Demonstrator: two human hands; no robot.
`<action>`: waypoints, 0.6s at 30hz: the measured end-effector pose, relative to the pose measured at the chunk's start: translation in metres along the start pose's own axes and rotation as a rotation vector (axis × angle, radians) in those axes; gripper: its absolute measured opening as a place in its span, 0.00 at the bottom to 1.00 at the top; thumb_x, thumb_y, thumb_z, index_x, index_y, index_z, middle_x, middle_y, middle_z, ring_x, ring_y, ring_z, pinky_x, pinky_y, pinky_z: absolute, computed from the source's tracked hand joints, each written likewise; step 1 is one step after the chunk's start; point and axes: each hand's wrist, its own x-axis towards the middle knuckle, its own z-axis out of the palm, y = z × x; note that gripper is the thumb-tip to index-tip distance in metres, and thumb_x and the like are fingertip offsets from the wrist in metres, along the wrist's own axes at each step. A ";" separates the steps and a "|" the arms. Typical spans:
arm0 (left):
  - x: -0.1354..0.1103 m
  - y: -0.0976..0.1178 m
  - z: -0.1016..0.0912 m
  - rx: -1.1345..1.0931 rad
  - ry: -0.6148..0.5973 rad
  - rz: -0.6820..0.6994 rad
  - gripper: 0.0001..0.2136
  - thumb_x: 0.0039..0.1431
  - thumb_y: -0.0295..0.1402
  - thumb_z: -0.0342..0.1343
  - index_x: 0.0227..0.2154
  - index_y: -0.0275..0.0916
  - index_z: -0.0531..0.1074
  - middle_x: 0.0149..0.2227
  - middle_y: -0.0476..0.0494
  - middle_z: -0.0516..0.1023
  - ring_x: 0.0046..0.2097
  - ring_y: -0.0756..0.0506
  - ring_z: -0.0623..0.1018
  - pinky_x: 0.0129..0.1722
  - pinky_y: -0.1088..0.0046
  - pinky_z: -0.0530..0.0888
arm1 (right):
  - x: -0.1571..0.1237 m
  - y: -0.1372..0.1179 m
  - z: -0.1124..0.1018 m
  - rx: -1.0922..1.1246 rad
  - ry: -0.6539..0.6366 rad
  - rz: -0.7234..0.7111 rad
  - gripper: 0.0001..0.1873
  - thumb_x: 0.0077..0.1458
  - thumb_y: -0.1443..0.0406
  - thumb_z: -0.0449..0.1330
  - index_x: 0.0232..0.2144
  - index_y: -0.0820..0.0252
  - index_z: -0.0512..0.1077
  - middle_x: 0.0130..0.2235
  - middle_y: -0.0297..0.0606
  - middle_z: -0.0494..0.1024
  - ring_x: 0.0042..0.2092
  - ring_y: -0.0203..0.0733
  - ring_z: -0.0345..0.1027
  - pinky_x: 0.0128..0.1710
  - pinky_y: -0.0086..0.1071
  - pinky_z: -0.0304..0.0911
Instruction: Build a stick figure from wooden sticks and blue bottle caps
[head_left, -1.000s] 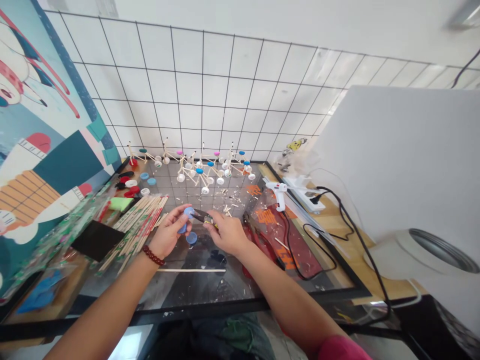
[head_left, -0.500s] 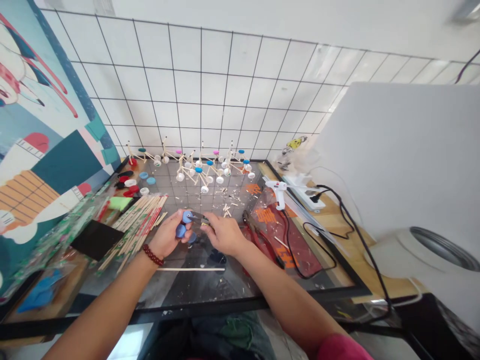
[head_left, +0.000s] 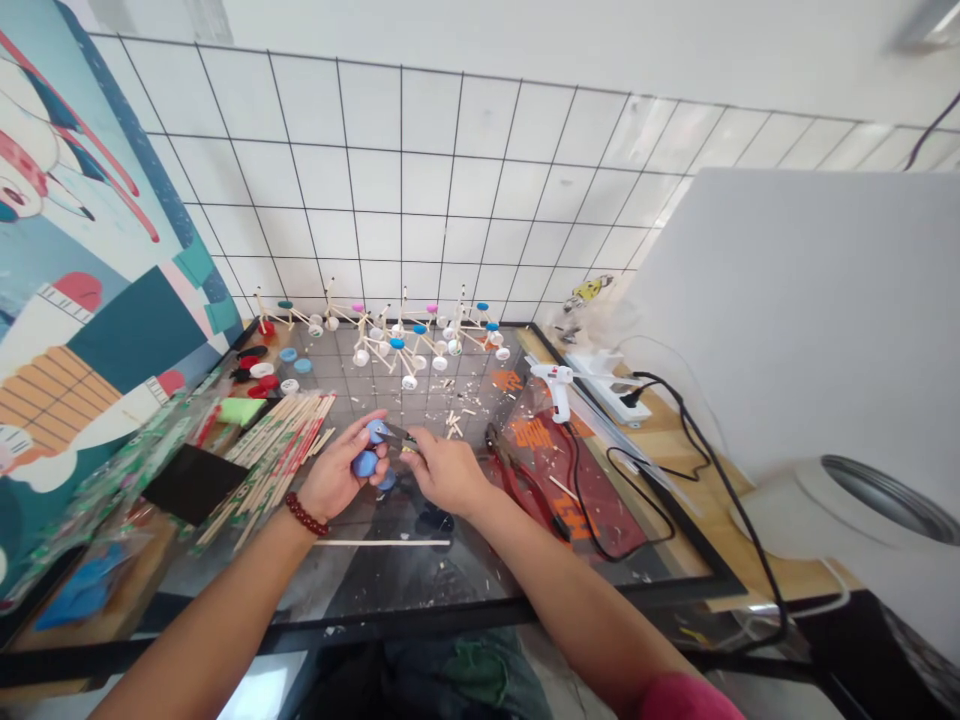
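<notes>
My left hand pinches a blue bottle cap, its fingers curled round it. A second blue cap rests against the same fingers. Just below the fingertips is a third blue cap, apparently on the table. In my right hand is a pointed, dark-bladed tool, its tip at the upper cap; the fist hides its handle, so I cannot tell whether it is a knife or scissors. One thin wooden stick lies in front of both hands.
Behind stand several small stick-and-cap models. Bundled chopsticks, a black sheet and loose caps lie left. To the right are red-handled pliers, a white glue gun with its cable, and a power strip.
The tool's blade shows a little more and the caps have tilted slightly in my left fingers. Both hands stay in nearly the same place.
</notes>
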 end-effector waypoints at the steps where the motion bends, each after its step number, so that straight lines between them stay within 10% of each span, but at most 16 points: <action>1: 0.000 0.000 -0.001 -0.008 0.000 0.001 0.16 0.64 0.35 0.69 0.53 0.36 0.80 0.31 0.45 0.78 0.28 0.46 0.78 0.25 0.74 0.73 | 0.000 0.000 0.000 0.002 -0.001 -0.002 0.25 0.77 0.59 0.53 0.71 0.54 0.66 0.54 0.46 0.87 0.55 0.52 0.83 0.49 0.37 0.72; 18: -0.002 0.003 0.006 0.054 0.048 0.108 0.19 0.59 0.33 0.73 0.53 0.40 0.80 0.38 0.46 0.79 0.30 0.47 0.79 0.25 0.73 0.74 | 0.000 -0.004 0.003 0.031 0.014 0.049 0.23 0.78 0.57 0.51 0.69 0.54 0.66 0.52 0.44 0.88 0.53 0.51 0.84 0.49 0.36 0.71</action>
